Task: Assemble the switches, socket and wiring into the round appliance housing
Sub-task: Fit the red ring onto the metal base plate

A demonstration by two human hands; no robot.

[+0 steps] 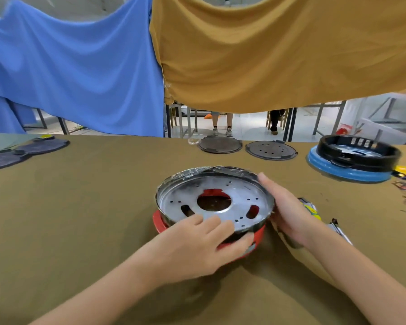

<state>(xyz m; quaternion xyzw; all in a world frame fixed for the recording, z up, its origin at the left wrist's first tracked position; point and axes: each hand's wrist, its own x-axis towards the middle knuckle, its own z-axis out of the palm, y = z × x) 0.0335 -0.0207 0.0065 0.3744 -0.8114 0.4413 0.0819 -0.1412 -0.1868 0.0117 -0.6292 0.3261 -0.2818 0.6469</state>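
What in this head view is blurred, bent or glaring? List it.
Head view: the black and blue housing at the far right is motion-smeared; the table edge bows from wide-angle distortion; the metal pan shows soft whitish glare; both hands, left hand, right hand, stay fairly sharp.

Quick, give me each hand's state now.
Left hand: grips the near edge of the round housing, thumb on its red side.
Right hand: open, resting flat against the housing's right rim.

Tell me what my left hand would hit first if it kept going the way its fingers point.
The left hand already lies on the silver metal pan. Straight on, its fingers would probably cross the pan floor towards the centre hole.
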